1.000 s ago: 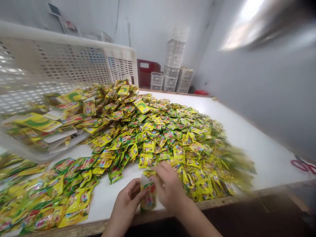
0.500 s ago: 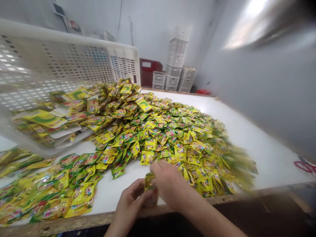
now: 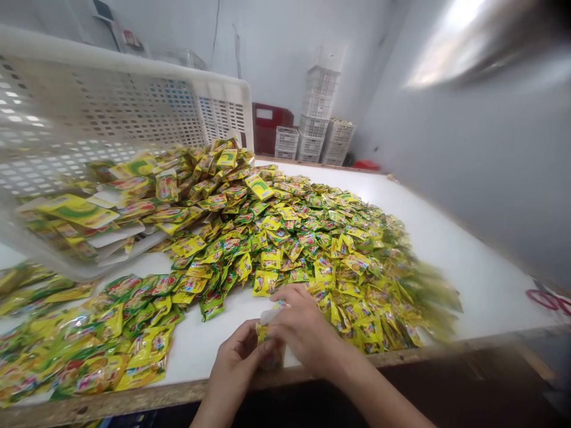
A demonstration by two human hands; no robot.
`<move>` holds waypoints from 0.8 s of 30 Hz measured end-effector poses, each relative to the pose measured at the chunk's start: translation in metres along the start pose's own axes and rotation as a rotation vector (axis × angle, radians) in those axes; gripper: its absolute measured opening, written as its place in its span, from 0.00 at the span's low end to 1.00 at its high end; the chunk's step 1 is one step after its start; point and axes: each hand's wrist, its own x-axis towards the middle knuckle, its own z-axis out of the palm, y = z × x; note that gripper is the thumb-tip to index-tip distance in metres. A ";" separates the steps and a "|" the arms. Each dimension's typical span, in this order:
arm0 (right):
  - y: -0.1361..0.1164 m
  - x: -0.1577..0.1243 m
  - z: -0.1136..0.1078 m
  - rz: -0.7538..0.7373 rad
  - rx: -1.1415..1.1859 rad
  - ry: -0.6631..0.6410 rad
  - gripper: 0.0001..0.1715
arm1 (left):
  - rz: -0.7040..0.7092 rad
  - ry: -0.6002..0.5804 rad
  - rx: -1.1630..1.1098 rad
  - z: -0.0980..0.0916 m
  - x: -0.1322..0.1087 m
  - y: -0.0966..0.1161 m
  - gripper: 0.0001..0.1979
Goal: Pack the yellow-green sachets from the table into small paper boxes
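At six o'clock in the view, by the near edge of the tabletop [image 3: 196, 336], a small printed carton [image 3: 275, 358] is held between two bare hands! It is clamped from the nine o'clock side by the left hand [image 3: 234, 359], the thumb laid across its front. From two o'clock, its upper end is covered by the right hand [image 3: 307, 330]; whether anything is pinched in that grip cannot be told, the fingertips being partly hidden.

And the progress? A white flap [image 3: 267, 316] is seen raised at the top, so this one is judged open and unfinished. Over at ten o'clock, plenty of cartons [image 3: 80, 211] are gathered in the white basket [image 3: 151, 66], while a heap of loose sachets [image 3: 312, 238] is spread through the middle and out to four, with a second spread [image 3: 98, 371] at eight. Much, it would be judged, is left.

The carton's long axis is lined up roughly twelve to six, flap end pointed at twelve, its printed face turned towards the wearer.
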 end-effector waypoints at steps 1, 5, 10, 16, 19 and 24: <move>0.000 -0.003 0.003 0.012 0.013 -0.013 0.10 | 0.005 0.000 0.013 -0.001 0.000 -0.001 0.15; 0.000 -0.013 0.010 0.076 -0.021 -0.008 0.05 | 0.000 -0.031 0.074 -0.006 0.000 -0.003 0.13; -0.002 -0.015 0.008 0.022 -0.150 -0.118 0.13 | 0.041 -0.070 0.184 -0.011 0.002 -0.008 0.15; -0.007 -0.018 0.009 0.114 -0.058 -0.067 0.09 | 0.046 -0.138 0.239 -0.018 0.000 -0.012 0.15; -0.006 -0.019 0.013 0.121 -0.044 -0.067 0.07 | 0.073 -0.099 0.281 -0.015 0.000 -0.011 0.15; 0.003 -0.023 0.020 0.357 0.444 0.225 0.04 | 0.037 -0.024 0.267 -0.011 -0.001 -0.012 0.18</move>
